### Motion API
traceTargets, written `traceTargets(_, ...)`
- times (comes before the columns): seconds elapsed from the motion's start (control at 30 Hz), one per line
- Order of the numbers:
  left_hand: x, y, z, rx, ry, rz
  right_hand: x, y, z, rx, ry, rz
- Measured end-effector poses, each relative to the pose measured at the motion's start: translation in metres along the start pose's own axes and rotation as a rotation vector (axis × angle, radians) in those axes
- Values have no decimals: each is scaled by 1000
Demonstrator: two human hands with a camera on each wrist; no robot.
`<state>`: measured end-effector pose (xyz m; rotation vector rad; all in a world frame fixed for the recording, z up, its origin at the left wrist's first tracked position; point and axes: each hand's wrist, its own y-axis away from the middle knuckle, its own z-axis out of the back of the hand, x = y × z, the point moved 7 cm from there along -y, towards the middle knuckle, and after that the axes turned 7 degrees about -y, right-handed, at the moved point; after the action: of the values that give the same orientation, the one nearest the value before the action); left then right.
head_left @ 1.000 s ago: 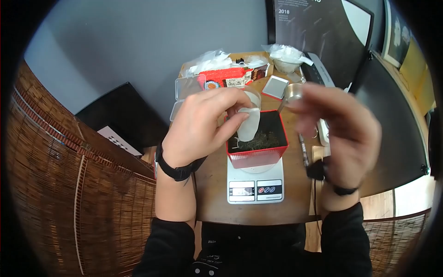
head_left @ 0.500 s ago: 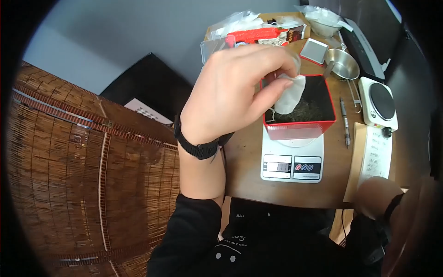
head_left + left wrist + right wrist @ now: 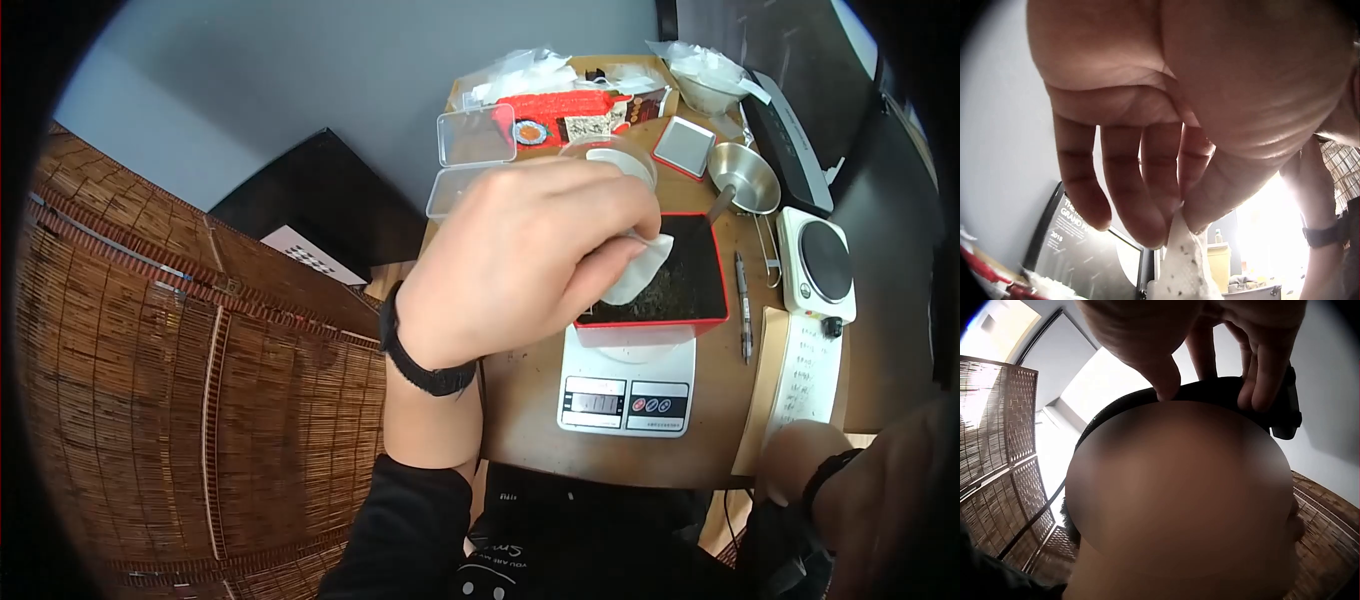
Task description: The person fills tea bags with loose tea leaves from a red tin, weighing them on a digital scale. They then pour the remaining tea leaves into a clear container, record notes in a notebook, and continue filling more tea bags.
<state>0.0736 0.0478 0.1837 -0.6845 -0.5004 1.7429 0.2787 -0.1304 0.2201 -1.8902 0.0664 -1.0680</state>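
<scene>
My left hand pinches a small white tea bag between thumb and fingertips. It holds the bag over a red-rimmed square tin. Dark dried leaves lie inside the tin, and a metal handle leans at its far right corner. Under the tin is a white kitchen scale. Dark specks show on the bag in the left wrist view. My right hand is raised to the head, its thumb and fingertips gripping the black headband.
Right of the tin lie a pen and a notepad, with a small hot plate and a steel pan farther back. A red packet, clear plastic boxes and a bowl occupy the far side.
My right hand has let go of the steel pan and risen to the head. The head view has swung left and then tilted up slightly. My left hand keeps its pinch on the tea bag.
</scene>
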Motion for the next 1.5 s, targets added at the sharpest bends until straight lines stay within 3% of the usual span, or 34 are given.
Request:
traceTargets(0.23, -2, -5, 7, -24, -7, -38, 1, -17, -33, 50, 56, -79)
traceTargets(0.37, 1, -3, 4, -24, -8, 6, -9, -26, -30, -15, 123, -137)
traceTargets(0.43, 6, -2, 6, -67, 93, 92, -14, -4, -3, -29, 203, 34)
traceTargets(0.5, 6, -2, 7, -64, 116, 121, -33, -39, 22, -119, 907, 6)
traceTargets(0.6, 14, -1, 5, -86, 311, 216, -83, -59, 46, -167, 1331, -231)
traceTargets(0.7, 15, -1, -1, -65, 362, 265, -112, -59, 65, -221, 1196, -262)
traceTargets(0.93, 17, -1, 5, -101, 439, 241, -107, -54, 74, -358, 1164, -196)
traceTargets(1.03, 12, 0, 4, -3, 364, 245, -105, -53, 73, -389, 1155, -302)
traceTargets(1.1, 14, 1, 2, 18, 287, 312, -108, -53, 72, -352, 1194, -473)
traceTargets(1.3, 12, -2, -3, 46, 50, 168, -107, -52, 62, -208, 1405, -372)
traceTargets(1.5, 5, -5, -10, 51, 281, 171, -108, -52, 63, -170, 1498, -322)
